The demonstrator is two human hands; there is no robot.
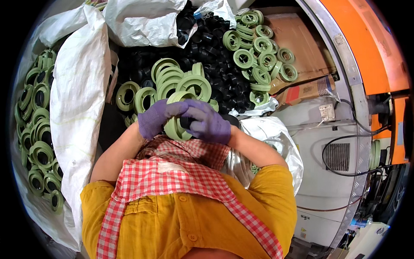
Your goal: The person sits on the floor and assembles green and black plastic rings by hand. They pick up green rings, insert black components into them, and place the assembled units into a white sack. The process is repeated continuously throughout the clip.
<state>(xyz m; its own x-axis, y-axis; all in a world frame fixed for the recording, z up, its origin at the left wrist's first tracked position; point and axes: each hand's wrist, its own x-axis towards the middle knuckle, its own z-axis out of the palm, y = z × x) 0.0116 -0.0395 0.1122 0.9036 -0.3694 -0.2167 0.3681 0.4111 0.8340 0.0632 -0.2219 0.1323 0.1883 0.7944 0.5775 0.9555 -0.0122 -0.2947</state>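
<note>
Both my hands wear purple gloves and meet in front of my apron. My left hand (156, 118) grips the upper left of a pale green plastic ring (174, 129), its fingers closed over the rim. My right hand (210, 124) closes on the same ring from the right, fingertips touching the left glove. Something black shows within the ring beside the right fingers; whether it is a separate cap I cannot tell. Just beyond my hands, more green flanged rings (167, 82) are heaped on a large pile of small black plastic caps (211, 52).
White woven sacks (77, 86) surround the pile. A left-hand sack holds green rings with black centres (42, 155). More green rings (261, 74) lie on cardboard (295, 43) at the far right. A grey machine cabinet (315, 181) with cables and an orange machine (366, 39) stand right.
</note>
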